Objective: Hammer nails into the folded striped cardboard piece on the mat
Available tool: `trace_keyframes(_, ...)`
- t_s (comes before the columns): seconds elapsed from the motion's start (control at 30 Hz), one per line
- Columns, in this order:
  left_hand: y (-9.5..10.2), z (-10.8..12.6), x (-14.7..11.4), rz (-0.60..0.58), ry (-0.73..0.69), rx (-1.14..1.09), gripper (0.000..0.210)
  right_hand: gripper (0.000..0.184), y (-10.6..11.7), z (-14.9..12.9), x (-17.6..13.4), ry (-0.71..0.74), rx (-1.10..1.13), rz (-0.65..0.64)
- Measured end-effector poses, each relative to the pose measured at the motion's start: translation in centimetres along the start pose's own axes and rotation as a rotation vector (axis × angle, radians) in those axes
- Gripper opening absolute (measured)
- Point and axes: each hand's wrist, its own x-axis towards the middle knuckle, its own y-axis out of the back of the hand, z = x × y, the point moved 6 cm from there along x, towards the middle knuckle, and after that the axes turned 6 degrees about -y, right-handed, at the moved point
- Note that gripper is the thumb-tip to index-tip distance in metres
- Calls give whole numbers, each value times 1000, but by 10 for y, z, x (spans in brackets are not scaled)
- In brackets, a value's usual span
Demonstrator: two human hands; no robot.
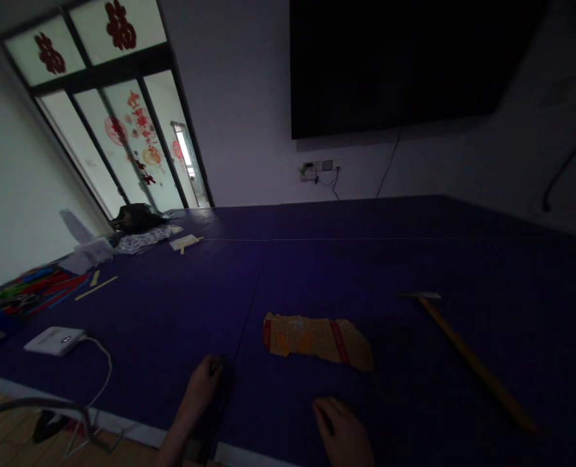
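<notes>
My left hand rests on the purple tabletop beside a dark seam. Its fingers are loosely curled in, and I see nothing in them. To the right, my right hand lies near the table's front edge with bent fingers, the thumb a little apart and no object showing. Just beyond it lies a flattened, torn piece of tan packaging with red bands; neither hand touches it. Farther right is a hammer-like tool with a long wooden handle and a thin metal head, apart from both hands.
A white device with a white cable sits at the left. Behind it are colourful tools, yellowish strips, crumpled paper and a dark bag. A dark screen hangs on the wall above sockets.
</notes>
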Motion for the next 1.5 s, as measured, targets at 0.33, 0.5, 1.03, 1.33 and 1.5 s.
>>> trace_keyframes(0.33, -5, 17, -4, -52, -53, 514, 21, 31, 0, 9, -1, -56, 165, -39)
trace_keyframes(0.5, -9, 11, -5, -18, -28, 650, 25, 32, -1, 9, -1, -64, 171, -48)
trace_keyframes(1.03, -11, 8, -13, 128, -141, 780, 27, 28, -1, 8, -2, -79, 151, -91)
trace_keyframes(1.33, -10, 14, -19, 145, -162, 799, 29, 29, 0, 5, -2, -65, 153, -102)
trace_keyframes(1.5, -9, 24, -23, 196, -204, 825, 27, 29, -1, 6, -2, -50, 136, -82)
